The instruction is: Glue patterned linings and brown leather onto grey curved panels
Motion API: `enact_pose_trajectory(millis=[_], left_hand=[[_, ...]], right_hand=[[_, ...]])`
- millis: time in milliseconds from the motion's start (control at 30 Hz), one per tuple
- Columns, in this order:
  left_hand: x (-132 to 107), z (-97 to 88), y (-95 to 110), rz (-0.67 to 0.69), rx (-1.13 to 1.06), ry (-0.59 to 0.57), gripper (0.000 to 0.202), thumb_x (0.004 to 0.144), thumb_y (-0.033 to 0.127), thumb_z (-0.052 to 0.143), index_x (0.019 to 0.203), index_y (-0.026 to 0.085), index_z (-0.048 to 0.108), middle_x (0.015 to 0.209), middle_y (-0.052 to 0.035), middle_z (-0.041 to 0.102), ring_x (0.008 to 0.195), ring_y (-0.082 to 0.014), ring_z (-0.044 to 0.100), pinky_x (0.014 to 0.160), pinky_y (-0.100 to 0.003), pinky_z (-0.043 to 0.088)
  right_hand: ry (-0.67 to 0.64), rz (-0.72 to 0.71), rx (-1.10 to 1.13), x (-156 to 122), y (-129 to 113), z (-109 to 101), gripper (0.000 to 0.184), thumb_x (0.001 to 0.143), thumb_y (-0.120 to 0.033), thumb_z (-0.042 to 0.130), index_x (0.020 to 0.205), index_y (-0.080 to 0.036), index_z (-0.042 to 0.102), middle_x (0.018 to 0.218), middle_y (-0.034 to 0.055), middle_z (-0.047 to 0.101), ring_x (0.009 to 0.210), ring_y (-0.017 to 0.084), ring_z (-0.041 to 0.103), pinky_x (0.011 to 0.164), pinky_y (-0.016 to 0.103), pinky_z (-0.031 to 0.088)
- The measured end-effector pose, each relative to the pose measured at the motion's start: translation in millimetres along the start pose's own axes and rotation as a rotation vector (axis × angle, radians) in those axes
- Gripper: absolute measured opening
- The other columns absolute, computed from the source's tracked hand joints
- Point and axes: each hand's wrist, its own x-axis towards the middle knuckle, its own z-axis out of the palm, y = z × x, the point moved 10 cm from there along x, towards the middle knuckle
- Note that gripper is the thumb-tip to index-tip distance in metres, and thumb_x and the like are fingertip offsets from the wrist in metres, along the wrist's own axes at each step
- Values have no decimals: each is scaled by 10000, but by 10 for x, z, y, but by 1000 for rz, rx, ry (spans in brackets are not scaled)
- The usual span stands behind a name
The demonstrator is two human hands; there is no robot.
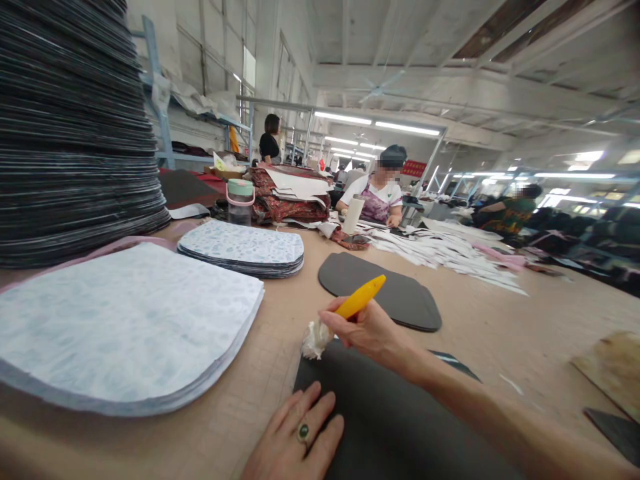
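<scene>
My right hand (367, 333) is closed around the yellow handle of a brush (361, 297). Whitish bristles (317, 339) at the brush's lower end meet the far left corner of a dark grey sheet (395, 407). Flat on the sheet's left edge lies my left hand (303, 433), fingers stretched out, with a green-stoned ring on one finger. Just beyond my right hand sits a small stack of dark, rounded panels (383, 287). Part of the grey sheet is hidden under my right forearm.
Stacks of pale patterned panels (135, 327) and smaller ones (243, 243) lie left, beside a tall dark stack (75, 133). A lidded jug (241, 203) and white strips (430, 243) are farther back. A co-worker (377, 190) sits across the table. A brownish piece (613, 370) lies right.
</scene>
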Motion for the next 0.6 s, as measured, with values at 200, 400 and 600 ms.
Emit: enact_pose_trajectory(millis=[200, 400, 600], left_hand=[[90, -89, 18, 22, 32, 4, 399, 899, 505, 401, 1035, 199, 617, 1055, -3, 687, 981, -170, 626, 852, -222, 497], [36, -20, -16, 33, 3, -109, 364, 858, 449, 507, 1129, 216, 579, 1150, -6, 647, 1054, -160, 597, 948, -205, 444], [-118, 121, -159, 6, -132, -44, 411, 869, 436, 466, 1265, 328, 473, 1194, 45, 619, 1116, -135, 561, 964, -186, 423]], right_hand=[[35, 64, -161, -195, 262, -422, 152, 760, -300, 531, 708, -162, 565, 540, -59, 431, 464, 67, 347, 425, 196, 265], [216, 187, -228, -705, 633, -1184, 261, 730, -415, 562, 744, -155, 593, 520, -56, 419, 455, 79, 346, 419, 210, 264], [375, 301, -315, -1307, 939, -1947, 363, 717, -518, 550, 728, -158, 592, 456, -58, 393, 439, 97, 359, 432, 228, 282]])
